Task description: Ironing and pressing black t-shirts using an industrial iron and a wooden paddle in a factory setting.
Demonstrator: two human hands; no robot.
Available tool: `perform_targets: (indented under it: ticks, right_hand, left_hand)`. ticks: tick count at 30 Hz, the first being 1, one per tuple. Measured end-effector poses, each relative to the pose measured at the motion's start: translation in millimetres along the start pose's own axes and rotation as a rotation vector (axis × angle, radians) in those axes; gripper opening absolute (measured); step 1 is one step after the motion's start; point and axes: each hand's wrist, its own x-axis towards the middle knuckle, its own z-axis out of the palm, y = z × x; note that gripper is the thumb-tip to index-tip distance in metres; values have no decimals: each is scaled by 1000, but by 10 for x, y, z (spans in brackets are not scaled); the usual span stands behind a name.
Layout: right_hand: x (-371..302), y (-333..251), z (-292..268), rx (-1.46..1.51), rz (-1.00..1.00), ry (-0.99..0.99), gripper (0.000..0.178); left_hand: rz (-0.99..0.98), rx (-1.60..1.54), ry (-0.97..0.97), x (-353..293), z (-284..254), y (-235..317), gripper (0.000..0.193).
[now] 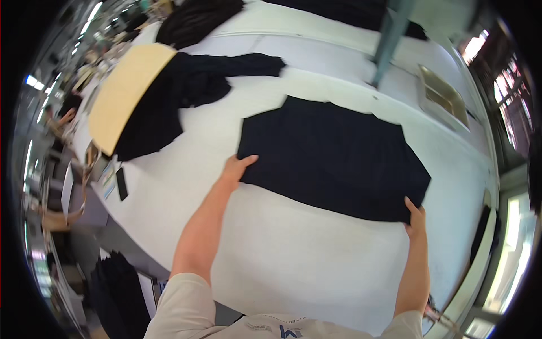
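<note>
A dark navy fabric panel [333,155] is spread out over the white table [305,254], its far edge stepped and its near edge gently curved. My left hand [238,169] grips the panel's left edge near the front corner, thumb on top and fingers out of sight beneath. At the opposite near corner, my right hand [415,217] pinches the cloth the same way, thumb over it. Both arms reach forward from the lower edge.
To the left, a tan board [130,93] rests on dark garment pieces [155,118]. A black phone [122,184] lies by the table's left edge. Farther off stand a grey post [389,45] and a metal tray [443,99]. Dark cloth [121,294] hangs at lower left.
</note>
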Motion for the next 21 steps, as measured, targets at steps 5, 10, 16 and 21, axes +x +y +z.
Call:
perform_targets:
  ticks: [5, 10, 16, 21]
  right_hand:
    - [-514, -367, 139, -15, -197, -161, 49]
    - [-2046, -983, 1103, -55, -224, -393, 42]
    - [-4020, -767, 2653, -94, -276, -704, 41]
    - [-5564, -252, 4363, -106, -308, -1041, 47]
  left_hand:
    - [142, -235, 19, -1006, -368, 255, 47]
    - [214, -528, 95, -3142, -1854, -5, 47]
    - [354, -727, 418, -6045, -3490, -336, 58]
    - [391, -659, 1252, -8081, -4841, -576, 65]
